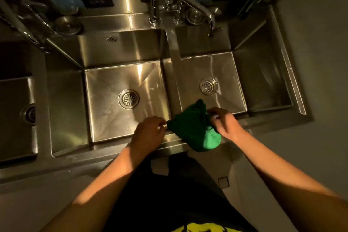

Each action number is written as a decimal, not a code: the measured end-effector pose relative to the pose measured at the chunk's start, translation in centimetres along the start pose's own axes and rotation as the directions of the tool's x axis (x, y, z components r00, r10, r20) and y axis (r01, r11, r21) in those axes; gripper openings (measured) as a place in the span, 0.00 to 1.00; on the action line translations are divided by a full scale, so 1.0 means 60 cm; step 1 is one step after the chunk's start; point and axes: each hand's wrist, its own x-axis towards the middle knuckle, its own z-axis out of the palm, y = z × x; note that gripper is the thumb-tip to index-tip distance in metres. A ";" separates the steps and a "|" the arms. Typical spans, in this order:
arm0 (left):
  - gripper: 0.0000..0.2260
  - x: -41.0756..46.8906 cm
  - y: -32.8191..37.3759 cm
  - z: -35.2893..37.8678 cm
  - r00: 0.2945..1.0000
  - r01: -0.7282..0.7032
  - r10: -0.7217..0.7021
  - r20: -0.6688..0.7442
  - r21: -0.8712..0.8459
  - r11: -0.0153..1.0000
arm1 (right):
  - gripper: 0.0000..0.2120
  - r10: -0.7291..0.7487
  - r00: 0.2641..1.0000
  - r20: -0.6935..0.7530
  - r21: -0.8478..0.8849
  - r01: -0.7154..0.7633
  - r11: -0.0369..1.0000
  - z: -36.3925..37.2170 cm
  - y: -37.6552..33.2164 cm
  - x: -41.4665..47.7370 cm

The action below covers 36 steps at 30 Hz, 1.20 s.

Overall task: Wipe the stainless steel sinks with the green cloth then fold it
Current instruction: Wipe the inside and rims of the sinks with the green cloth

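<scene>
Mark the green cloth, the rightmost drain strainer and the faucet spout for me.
green cloth point(190, 130): head view, on its dark bunched middle.
rightmost round metal drain strainer point(208, 86): head view, centre of its grate.
curved chrome faucet spout point(190, 3): head view, midway along the tube.

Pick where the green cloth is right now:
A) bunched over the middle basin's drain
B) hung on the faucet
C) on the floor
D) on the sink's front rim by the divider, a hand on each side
D: the green cloth lies over the front rim by the divider, with the left hand pinching its left edge and the right hand gripping its right side.
</scene>
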 end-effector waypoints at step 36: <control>0.21 -0.094 0.048 0.145 0.962 0.048 0.051 -0.269 0.350 0.936 | 0.32 -0.494 0.841 0.219 -0.547 0.525 0.651 0.072 0.101 -0.049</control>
